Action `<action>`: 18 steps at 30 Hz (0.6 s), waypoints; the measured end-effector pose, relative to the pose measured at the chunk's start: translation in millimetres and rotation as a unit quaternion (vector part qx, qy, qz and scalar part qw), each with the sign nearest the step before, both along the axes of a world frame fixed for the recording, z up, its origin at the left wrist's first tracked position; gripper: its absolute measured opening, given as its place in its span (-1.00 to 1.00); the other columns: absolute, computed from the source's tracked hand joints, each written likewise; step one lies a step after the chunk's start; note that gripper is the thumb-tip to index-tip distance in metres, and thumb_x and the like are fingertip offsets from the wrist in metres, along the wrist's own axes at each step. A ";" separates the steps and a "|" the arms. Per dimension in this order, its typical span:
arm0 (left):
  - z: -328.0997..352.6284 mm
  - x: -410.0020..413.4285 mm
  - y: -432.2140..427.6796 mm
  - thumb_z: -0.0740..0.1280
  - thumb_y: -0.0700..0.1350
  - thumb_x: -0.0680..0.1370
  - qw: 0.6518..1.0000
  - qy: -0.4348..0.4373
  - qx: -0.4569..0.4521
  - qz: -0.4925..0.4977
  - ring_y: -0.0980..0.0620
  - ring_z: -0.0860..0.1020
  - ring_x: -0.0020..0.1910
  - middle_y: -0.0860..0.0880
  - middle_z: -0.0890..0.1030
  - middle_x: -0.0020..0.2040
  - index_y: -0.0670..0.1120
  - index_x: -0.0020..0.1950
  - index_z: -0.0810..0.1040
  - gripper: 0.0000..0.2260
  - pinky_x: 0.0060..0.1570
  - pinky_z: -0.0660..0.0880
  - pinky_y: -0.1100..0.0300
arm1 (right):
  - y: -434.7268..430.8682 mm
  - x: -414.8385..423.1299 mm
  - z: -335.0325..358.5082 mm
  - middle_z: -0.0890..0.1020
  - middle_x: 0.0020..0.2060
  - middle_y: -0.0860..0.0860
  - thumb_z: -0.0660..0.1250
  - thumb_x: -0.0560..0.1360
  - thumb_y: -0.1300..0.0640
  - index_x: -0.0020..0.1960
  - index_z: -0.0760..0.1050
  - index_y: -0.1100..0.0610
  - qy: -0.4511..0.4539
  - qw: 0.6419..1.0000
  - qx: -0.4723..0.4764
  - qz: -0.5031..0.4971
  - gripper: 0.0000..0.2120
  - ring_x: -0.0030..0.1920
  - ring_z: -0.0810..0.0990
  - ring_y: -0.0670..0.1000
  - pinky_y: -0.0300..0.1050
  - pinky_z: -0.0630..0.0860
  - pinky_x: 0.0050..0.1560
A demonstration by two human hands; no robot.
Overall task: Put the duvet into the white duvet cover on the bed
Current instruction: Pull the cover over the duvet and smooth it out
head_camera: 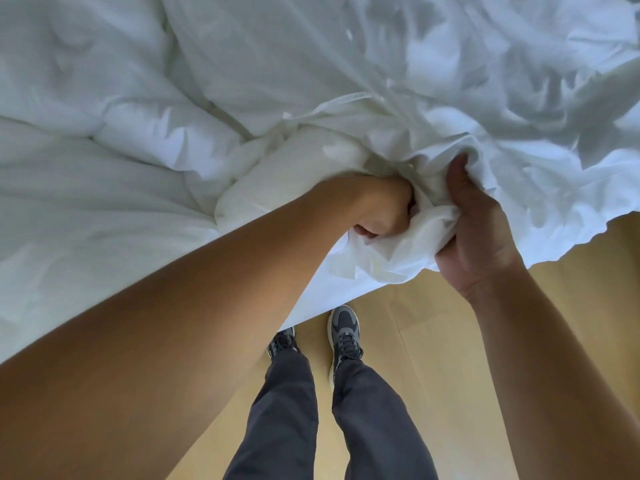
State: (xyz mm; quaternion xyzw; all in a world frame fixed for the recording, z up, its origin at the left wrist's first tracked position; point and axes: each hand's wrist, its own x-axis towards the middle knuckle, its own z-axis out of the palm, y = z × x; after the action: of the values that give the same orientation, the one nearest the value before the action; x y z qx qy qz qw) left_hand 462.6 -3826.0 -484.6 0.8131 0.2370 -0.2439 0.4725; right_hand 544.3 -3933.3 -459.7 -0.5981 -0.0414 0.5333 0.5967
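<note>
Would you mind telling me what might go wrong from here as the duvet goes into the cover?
1. The left hand and right hand grip bunched fabric close together, so the duvet may wad up at the opening rather than spread.
2. The duvet cover edge hangs over the wooden floor near the shoes; it could slip down or be stepped on.

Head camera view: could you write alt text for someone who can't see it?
Seen from above, a person's left hand and right hand grip bunched fabric of the thin white duvet cover at the bed's edge, with the puffy duvet rumpled beside it. Below, their dark trousers and grey trainers stand on a pale wooden floor.
</note>
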 end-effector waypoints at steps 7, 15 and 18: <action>0.5 9.1 18.2 0.22 -0.21 0.68 0.951 0.109 0.119 -0.262 0.19 0.36 -0.50 -0.27 0.61 -0.04 -0.33 0.31 0.53 -0.72 -0.71 0.22 0.44 | -5.9 -8.5 -10.6 0.61 0.25 0.12 0.49 0.18 -0.46 0.28 0.52 0.09 -0.122 0.986 -0.108 0.033 -0.14 0.27 0.60 0.14 0.22 0.46 0.37; -4.1 1.8 19.0 0.26 -0.36 0.54 0.944 0.179 0.055 -0.271 0.06 0.44 -0.49 0.07 0.45 -0.64 -0.10 -0.66 0.45 -0.46 -0.31 0.45 0.25 | -16.6 -12.6 -21.3 0.74 0.01 -0.02 0.36 0.45 -0.29 0.06 0.71 0.01 -0.142 0.981 -0.110 0.068 -0.57 0.08 0.70 -0.03 -0.05 0.56 0.12; -10.7 -5.6 14.4 0.30 -0.31 0.52 0.972 0.136 0.114 -0.152 0.02 0.41 -0.35 -0.03 0.47 -0.36 -0.12 -0.38 0.46 -0.72 -0.37 0.35 0.20 | -14.7 -8.6 -23.0 0.74 0.00 -0.07 0.36 0.40 -0.35 0.11 0.67 0.01 -0.154 0.978 -0.133 0.052 -0.50 0.06 0.71 -0.06 -0.07 0.57 0.09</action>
State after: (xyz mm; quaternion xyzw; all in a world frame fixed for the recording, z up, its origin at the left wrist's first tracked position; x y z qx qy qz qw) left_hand 456.9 -3811.6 -495.3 0.8472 0.1987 -0.3926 0.2976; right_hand 535.7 -3948.0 -482.6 -0.7442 -0.0928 0.4656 0.4698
